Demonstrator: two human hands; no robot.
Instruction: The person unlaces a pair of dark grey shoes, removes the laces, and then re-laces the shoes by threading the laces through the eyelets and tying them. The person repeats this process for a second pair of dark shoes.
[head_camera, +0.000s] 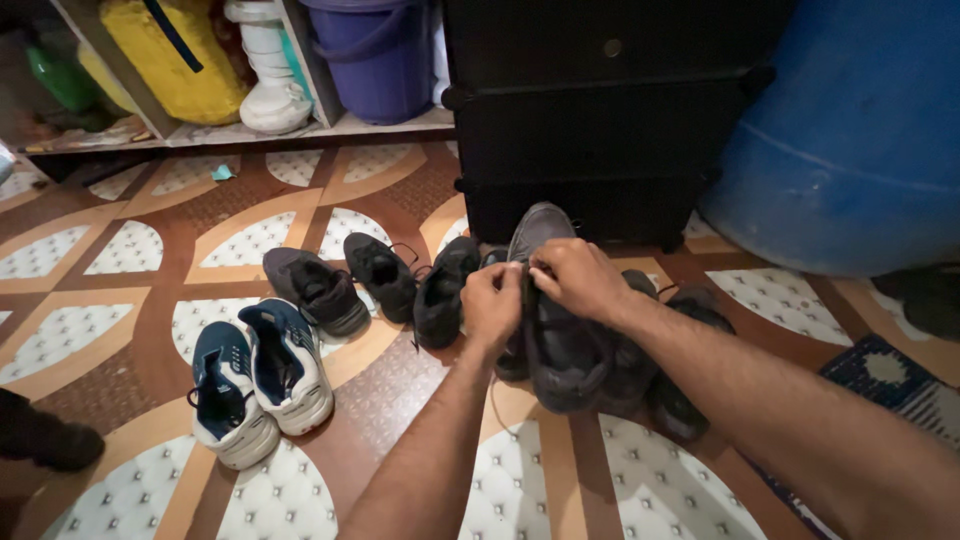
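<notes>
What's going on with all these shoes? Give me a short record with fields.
place: patterned floor in front of a black cabinet
left hand: pinching the top of a dark grey shoe
right hand: gripping the same shoe at its opening
nearby shoes: blue and white pair to the left; three black shoes behind it
background: blue barrel, purple bucket, yellow container on a low shelf

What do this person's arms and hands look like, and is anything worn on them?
Both arms are bare as far as the picture shows: no sleeves in view. The left hand and right hand wear no gloves, and no watch, bracelet or ring shows. The forearms are slim, running in from the bottom edge.
</notes>
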